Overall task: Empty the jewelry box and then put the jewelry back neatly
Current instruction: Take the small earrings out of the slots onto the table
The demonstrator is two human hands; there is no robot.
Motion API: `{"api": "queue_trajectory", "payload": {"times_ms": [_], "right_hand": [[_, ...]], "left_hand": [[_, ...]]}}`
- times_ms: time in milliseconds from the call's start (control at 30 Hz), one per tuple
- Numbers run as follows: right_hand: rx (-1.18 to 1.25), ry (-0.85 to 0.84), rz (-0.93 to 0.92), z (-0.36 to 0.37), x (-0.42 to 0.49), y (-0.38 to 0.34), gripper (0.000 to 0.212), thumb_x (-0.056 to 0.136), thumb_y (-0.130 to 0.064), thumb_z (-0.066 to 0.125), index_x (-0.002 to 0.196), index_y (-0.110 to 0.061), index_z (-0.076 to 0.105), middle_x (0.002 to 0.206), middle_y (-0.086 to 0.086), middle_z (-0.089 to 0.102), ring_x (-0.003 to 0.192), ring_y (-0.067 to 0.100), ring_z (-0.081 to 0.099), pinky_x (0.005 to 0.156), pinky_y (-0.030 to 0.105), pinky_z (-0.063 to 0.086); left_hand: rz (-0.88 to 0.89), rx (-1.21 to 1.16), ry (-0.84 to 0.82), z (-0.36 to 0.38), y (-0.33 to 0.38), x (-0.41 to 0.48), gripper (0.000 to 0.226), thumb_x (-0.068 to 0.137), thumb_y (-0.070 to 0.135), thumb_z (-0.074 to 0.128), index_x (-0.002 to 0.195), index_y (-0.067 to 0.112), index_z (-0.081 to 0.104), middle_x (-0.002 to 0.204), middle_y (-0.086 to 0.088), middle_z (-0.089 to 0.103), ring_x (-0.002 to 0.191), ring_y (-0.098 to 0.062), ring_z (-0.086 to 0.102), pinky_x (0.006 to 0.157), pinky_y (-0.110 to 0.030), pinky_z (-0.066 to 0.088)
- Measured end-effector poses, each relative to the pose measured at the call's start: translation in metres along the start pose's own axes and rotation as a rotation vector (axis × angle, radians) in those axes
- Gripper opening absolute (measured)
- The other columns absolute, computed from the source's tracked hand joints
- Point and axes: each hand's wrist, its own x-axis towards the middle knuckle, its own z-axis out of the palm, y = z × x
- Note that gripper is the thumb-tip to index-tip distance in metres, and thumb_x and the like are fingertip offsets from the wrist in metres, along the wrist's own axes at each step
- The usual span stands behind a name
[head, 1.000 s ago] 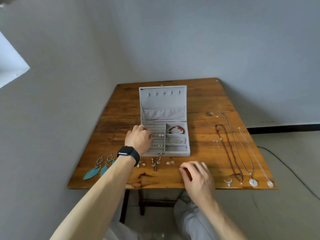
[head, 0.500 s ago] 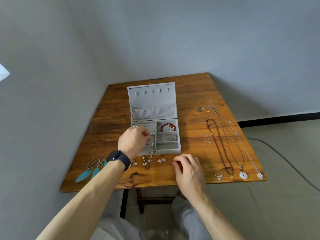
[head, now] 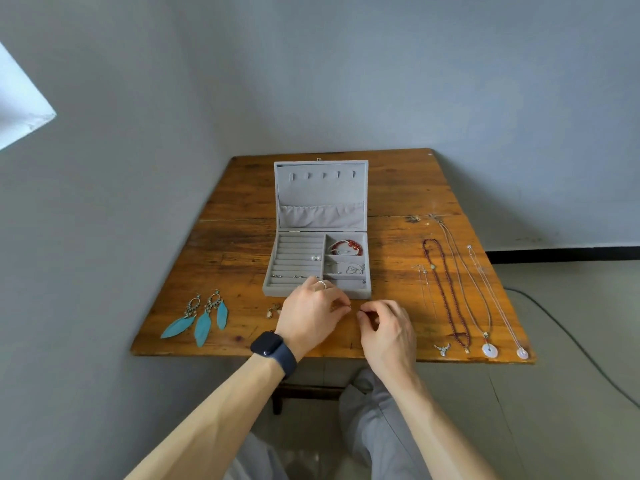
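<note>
head view: the left hand point(head: 311, 313) has come out of the jewelry box point(head: 320, 202), where it was busy at the ridged ring rows half a second ago. it now sits on the desk point(head: 242, 202) just in front of the box's near wall. the right hand point(head: 388, 327) has shifted in to meet it, so the two sets of fingertips nearly touch. each hand has thumb and forefinger curled together as if pinching something tiny. a small pair of earrings lay at that spot before, but whether either hand has one i cannot tell; it is too small.

the box stands open mid-desk, with pearl studs point(head: 314, 258) in the rows, a red bracelet point(head: 346, 247) in the far right compartment and a silver piece point(head: 353, 269) in the next one. feather earrings point(head: 204, 317) lie to the left, necklaces point(head: 450, 292) are laid out to the right, and one small earring point(head: 272, 310) is just beside the left hand.

it reads as refilling under way: one item placed, the next small pair being taken up, most of the jewelry not yet back.
</note>
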Motion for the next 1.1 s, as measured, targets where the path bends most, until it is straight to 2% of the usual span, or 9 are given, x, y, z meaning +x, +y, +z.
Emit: {"api": "queue_trajectory", "payload": {"times_ms": [133, 267, 400, 633, 800, 933, 1100], "right_hand": [[0.028, -0.008, 0.024, -0.003, 0.0, 0.001, 0.009, 0.089, -0.015, 0.073, 0.098, -0.014, 0.072, 0.099, -0.003, 0.064, 0.088, 0.016, 0.062, 0.075, 0.025, 0.05], [0.058, -0.028, 0.067, -0.008, 0.004, 0.004, 0.009, 0.088, -0.014, 0.074, 0.096, -0.016, 0.073, 0.097, -0.006, 0.062, 0.081, 0.011, 0.06, 0.071, 0.007, 0.037], [0.067, -0.055, 0.092, -0.012, 0.006, 0.003, 0.009, 0.087, -0.017, 0.074, 0.095, -0.02, 0.075, 0.094, -0.01, 0.061, 0.074, 0.002, 0.056, 0.068, 0.003, 0.033], [0.055, -0.082, 0.097, -0.014, 0.008, 0.004, 0.014, 0.087, -0.018, 0.074, 0.1, -0.022, 0.075, 0.097, -0.014, 0.059, 0.074, -0.001, 0.056, 0.064, 0.001, 0.034], [0.058, -0.112, 0.089, -0.013, 0.008, 0.007, 0.021, 0.088, -0.016, 0.072, 0.109, -0.019, 0.074, 0.104, -0.013, 0.058, 0.077, 0.001, 0.055, 0.068, 0.001, 0.036], [0.05, -0.1, 0.099, -0.011, 0.006, 0.008, 0.017, 0.091, -0.017, 0.07, 0.108, -0.019, 0.074, 0.105, -0.011, 0.059, 0.085, 0.005, 0.056, 0.073, 0.003, 0.034], [0.05, -0.1, 0.1, -0.01, 0.007, 0.008, 0.016, 0.091, -0.017, 0.07, 0.107, -0.019, 0.074, 0.106, -0.009, 0.061, 0.084, 0.005, 0.057, 0.072, 0.003, 0.034]], "left_hand": [[0.028, 0.063, 0.032, 0.011, 0.006, 0.002, 0.015, 0.092, 0.039, 0.068, 0.1, 0.029, 0.075, 0.1, 0.006, 0.067, 0.096, -0.014, 0.052, 0.072, -0.025, 0.043], [0.042, 0.075, 0.017, 0.02, 0.01, 0.004, 0.016, 0.093, 0.04, 0.065, 0.102, 0.03, 0.075, 0.102, 0.006, 0.066, 0.1, -0.017, 0.051, 0.081, -0.03, 0.043], [0.039, 0.086, -0.013, 0.025, 0.011, 0.004, 0.02, 0.095, 0.041, 0.062, 0.108, 0.032, 0.072, 0.106, 0.005, 0.066, 0.102, -0.017, 0.051, 0.083, -0.032, 0.044], [0.033, 0.115, -0.027, 0.025, 0.011, 0.006, 0.025, 0.095, 0.043, 0.06, 0.116, 0.033, 0.07, 0.11, 0.005, 0.066, 0.105, -0.016, 0.05, 0.086, -0.03, 0.042], [0.042, 0.137, -0.039, 0.026, 0.011, 0.005, 0.026, 0.096, 0.043, 0.058, 0.116, 0.033, 0.072, 0.111, 0.006, 0.067, 0.107, -0.016, 0.05, 0.088, -0.031, 0.044], [0.047, 0.153, -0.041, 0.026, 0.011, 0.006, 0.027, 0.097, 0.045, 0.057, 0.116, 0.033, 0.071, 0.111, 0.006, 0.067, 0.106, -0.015, 0.05, 0.088, -0.029, 0.044], [0.054, 0.157, -0.047, 0.026, 0.01, 0.008, 0.027, 0.096, 0.046, 0.058, 0.115, 0.031, 0.072, 0.11, 0.005, 0.067, 0.108, -0.016, 0.051, 0.088, -0.031, 0.045]]}}
